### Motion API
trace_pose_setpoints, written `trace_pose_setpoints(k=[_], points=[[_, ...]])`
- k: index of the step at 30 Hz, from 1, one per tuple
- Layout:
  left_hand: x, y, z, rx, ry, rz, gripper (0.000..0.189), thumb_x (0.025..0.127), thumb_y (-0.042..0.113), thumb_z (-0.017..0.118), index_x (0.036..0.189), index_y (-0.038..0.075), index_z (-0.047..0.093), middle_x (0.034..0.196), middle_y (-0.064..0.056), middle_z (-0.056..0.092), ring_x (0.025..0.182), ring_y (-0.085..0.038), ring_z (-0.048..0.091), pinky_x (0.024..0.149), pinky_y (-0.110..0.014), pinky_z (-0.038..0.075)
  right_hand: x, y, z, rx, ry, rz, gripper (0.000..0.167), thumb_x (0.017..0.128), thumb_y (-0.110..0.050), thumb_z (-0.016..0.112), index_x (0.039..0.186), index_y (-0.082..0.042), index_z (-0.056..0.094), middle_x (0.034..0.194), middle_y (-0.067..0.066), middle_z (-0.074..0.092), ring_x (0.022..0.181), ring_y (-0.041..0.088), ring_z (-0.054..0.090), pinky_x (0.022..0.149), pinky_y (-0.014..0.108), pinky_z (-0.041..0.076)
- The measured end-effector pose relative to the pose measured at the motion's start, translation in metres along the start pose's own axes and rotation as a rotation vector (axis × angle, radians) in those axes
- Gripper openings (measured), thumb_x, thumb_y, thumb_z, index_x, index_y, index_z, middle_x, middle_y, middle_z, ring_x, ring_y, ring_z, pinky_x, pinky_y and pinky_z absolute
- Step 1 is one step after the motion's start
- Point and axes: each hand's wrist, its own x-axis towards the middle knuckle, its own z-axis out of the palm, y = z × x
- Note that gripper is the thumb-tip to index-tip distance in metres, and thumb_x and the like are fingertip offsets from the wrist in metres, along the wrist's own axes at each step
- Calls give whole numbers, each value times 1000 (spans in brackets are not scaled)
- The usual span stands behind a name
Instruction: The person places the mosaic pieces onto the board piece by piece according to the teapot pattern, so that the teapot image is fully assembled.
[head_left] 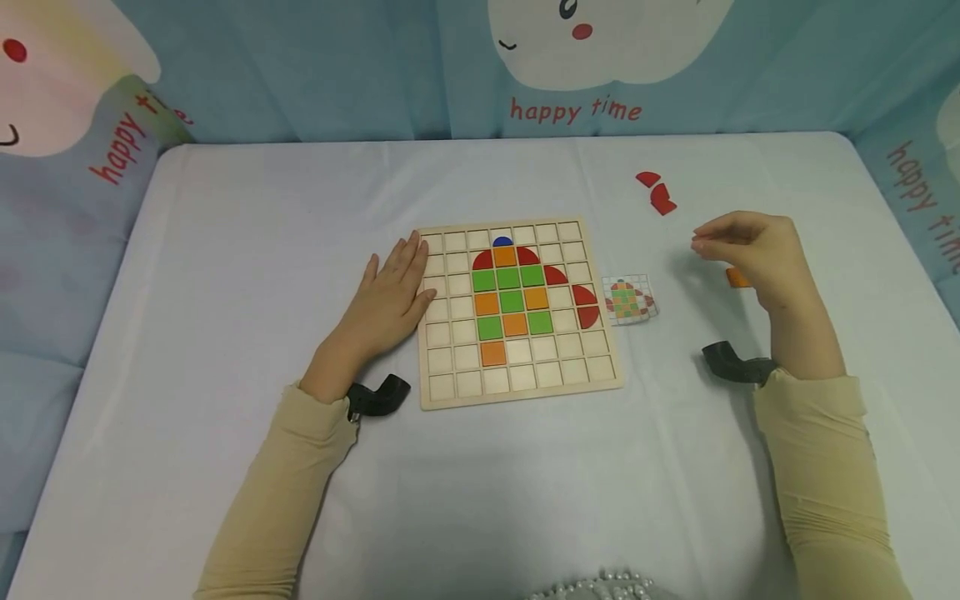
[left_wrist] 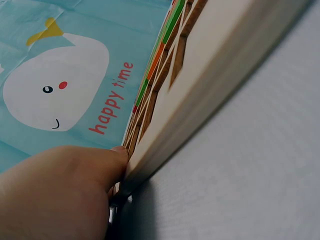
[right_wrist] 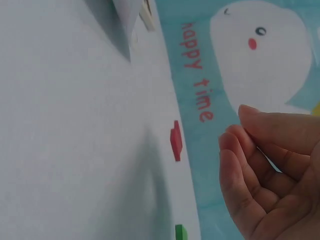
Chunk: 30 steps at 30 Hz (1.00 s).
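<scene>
A wooden grid board lies on the table, holding orange and green squares, red quarter-circles and a blue piece at its top. My left hand rests along the board's left edge, fingers extended; the left wrist view has the thumb at the rim. Off to the board's right, my right hand is raised above the table, its fingers loosely bent with thumb close to the fingertips. Nothing shows between them in the right wrist view. An orange piece lies below that hand, partly hidden by it.
Several red pieces lie at the back right. A small pattern card sits beside the board's right edge, one corner lifted. In the right wrist view a green piece shows at the bottom. A printed curtain surrounds the table.
</scene>
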Motion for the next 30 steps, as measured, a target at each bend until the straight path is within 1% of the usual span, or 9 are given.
trace_pose_setpoints(k=[4,6,10,13,16,22,30], points=[[0,1,0,3,3,1,64,103,33,32,151,1,3,157,-13,-3,144,-27,-2,112,-50,-4,3,8,-7,41,30,4,11,85,-15,72,94,-11,74,77,-17,66,72,0,62,67,10,44],[0,1,-1,3,6,2,64,103,33,32,151,1,3,157,-13,-2,144,-27,-2,112,-50,-4,4,13,-12,63,44,19,9,84,-15,72,93,-14,75,76,-18,66,69,1,60,63,14,43],[0,1,-1,5,11,10,64,103,32,32,151,0,4,157,-14,-2,144,-28,-2,112,-51,-4,7,23,-20,106,65,41,7,84,-12,72,89,-13,76,73,-17,67,64,3,58,57,19,41],[1,1,0,5,10,12,64,103,32,32,151,0,4,157,-13,-2,144,-28,-2,112,-51,-4,8,28,-23,130,72,41,7,83,-8,72,88,-9,76,71,-16,67,62,3,59,57,18,43],[1,1,0,9,9,10,64,103,33,32,151,1,3,157,-13,-2,144,-27,-2,112,-50,-4,9,31,-25,145,80,45,6,83,-7,72,87,-9,76,71,-16,67,61,2,61,57,16,44],[1,0,0,7,13,9,64,103,33,31,151,0,3,157,-13,-2,144,-28,-1,112,-51,-4,10,37,-27,192,100,73,12,82,-2,71,80,-13,75,70,-14,67,60,2,64,57,14,48],[1,0,0,4,11,12,64,103,33,31,151,0,4,157,-13,-2,144,-28,-1,112,-51,-3,12,42,-28,171,132,86,17,83,-2,70,77,-17,74,69,-16,66,58,1,62,59,12,47]])
